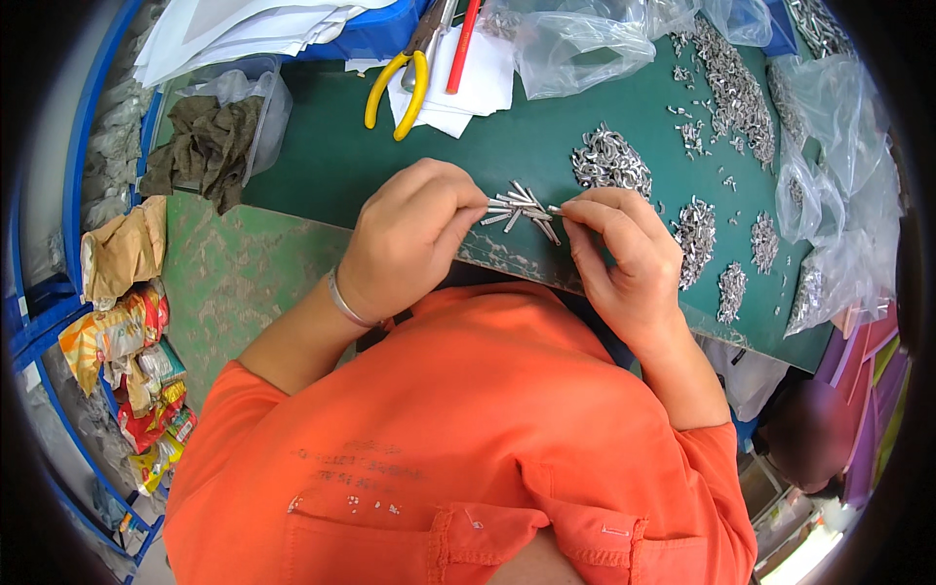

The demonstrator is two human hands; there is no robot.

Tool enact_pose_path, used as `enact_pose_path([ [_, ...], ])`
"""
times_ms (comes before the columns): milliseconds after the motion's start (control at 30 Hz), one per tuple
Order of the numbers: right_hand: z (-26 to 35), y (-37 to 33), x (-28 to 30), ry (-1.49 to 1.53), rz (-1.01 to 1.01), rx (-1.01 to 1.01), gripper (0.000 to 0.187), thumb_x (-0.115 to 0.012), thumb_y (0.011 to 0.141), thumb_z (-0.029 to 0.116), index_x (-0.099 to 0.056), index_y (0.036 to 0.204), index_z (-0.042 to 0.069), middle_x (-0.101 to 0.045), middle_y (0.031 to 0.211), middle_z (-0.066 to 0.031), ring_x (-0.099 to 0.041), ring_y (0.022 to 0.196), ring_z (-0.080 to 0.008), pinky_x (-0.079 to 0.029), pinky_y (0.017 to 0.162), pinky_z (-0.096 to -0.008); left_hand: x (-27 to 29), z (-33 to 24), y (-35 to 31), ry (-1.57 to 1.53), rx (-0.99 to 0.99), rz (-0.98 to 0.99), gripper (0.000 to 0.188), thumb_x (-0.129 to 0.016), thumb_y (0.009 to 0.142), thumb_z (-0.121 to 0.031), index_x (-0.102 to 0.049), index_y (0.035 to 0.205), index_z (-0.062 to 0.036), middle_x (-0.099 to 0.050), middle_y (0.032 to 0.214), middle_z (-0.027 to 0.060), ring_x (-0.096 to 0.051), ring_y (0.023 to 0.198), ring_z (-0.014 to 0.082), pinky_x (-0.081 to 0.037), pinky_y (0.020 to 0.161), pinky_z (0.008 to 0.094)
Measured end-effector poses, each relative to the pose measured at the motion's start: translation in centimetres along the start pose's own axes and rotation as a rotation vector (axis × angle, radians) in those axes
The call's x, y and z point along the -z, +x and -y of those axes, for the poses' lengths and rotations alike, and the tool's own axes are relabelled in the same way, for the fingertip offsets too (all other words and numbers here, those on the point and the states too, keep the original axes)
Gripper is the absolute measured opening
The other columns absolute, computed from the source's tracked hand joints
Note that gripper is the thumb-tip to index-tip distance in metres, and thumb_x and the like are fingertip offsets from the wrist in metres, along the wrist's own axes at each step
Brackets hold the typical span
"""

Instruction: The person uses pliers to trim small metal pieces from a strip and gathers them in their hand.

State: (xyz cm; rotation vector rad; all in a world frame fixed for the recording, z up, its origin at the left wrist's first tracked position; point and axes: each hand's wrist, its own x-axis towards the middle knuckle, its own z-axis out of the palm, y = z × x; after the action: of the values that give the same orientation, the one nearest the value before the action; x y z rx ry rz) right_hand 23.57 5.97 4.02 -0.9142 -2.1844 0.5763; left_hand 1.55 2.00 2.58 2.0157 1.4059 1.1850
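Note:
A loose cluster of thin silvery metal pins [522, 207] lies near the front edge of the green worktop, between my hands. My left hand [414, 234], with a band at the wrist, reaches in from the left. Its thumb and forefinger are pinched at the cluster's left side; what they hold is too small to make out. From the right, my right hand [629, 253] pinches a small metal pin at its fingertips, beside the cluster. Just beyond it sits a heap of small curved metal pieces [611, 159], and another metal heap [694, 239] lies to its right.
Yellow-handled pliers [409, 93] and a red pen [463, 49] lie on white paper at the back. A clear bin [273, 117] with a dark cloth stands at left. More metal pieces [731, 88] and plastic bags [834, 146] cover the right side. Another person's head shows at lower right.

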Motion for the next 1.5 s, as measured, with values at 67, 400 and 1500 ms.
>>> enact_pose_path([
  [67,0.3,-0.3,0.2,-0.012,-0.006,-0.002,0.023,-0.071,0.073,-0.008,-0.065,0.093,0.0,-0.063,0.09,-0.0117,-0.062,0.077,-0.0287,-0.052,0.066,-0.036,-0.2,0.0,0.0,-0.013,-0.044,0.04,0.018,-0.07,0.075,0.009,-0.062,0.089,0.0009,-0.063,0.085,0.0113,-0.062,0.075,0.0239,-0.05,0.066,0.0313],
  [400,1.2,-0.9,-0.3,0.02,0.06,-0.101,0.021,-0.069,0.075,-0.006,-0.064,0.095,-0.001,-0.061,0.092,-0.0128,-0.062,0.078,-0.031,-0.052,0.066,-0.0374,-0.1,-0.9,1.3,0.068,0.018,0.226,0.041,-0.077,0.072,-0.002,-0.061,0.11,-0.0009,-0.055,0.1,0.0132,-0.058,0.08,0.0269,-0.048,0.069,0.0333],
  [1500,2.3,0.3,-0.2,0.061,0.268,-0.292,0.038,-0.067,0.079,-0.001,-0.053,0.113,-0.008,-0.053,0.098,-0.0209,-0.06,0.081,-0.0382,-0.053,0.069,-0.0421,-0.3,-0.6,2.1,0.089,-0.004,0.32,0.036,-0.075,0.072,0.0,-0.058,0.103,-0.0001,-0.053,0.097,0.0138,-0.057,0.084,0.0328,-0.048,0.071,0.0386],
])
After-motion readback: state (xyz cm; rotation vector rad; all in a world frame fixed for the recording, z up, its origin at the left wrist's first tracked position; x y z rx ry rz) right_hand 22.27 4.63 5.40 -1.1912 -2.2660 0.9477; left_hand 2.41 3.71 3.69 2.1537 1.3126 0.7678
